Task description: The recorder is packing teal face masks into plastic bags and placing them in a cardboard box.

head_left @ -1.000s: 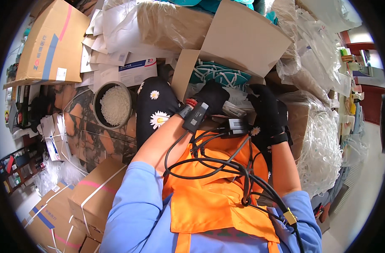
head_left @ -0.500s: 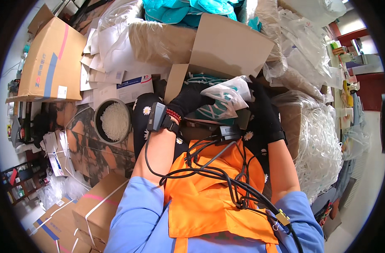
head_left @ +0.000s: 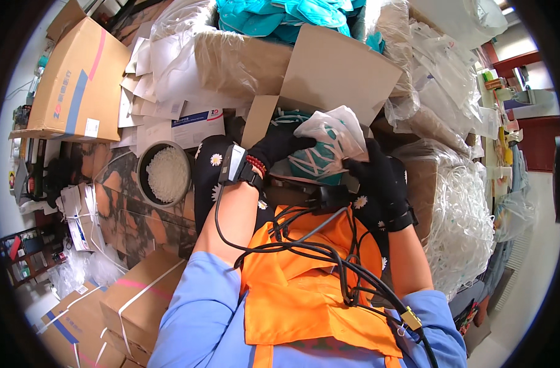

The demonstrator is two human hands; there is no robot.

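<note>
A bundle of face masks (head_left: 335, 136), white and teal with white straps, is tilted up over an open cardboard box (head_left: 336, 72) by my lap. Both my hands wear black gloves. My right hand (head_left: 377, 178) grips the bundle's lower right edge, its thumb on the near face and fingers behind. My left hand (head_left: 280, 146) is closed at the bundle's left edge; part of its grip is hidden. More teal masks (head_left: 287, 118) with white straps lie in the box behind my left hand.
Left of my knee stands a round tub (head_left: 146, 195) of white pieces. A plastic-lined carton (head_left: 243, 64) with teal masks is ahead. To the right, a plastic-lined box holds white straps (head_left: 457, 233). Closed cartons (head_left: 142, 294) stand lower left, and a larger carton (head_left: 83, 80) upper left.
The mask bundle has turned more upright, showing more of its white side. My right hand has shifted down along its edge, and its thumb now lies on the front. My left hand barely moved.
</note>
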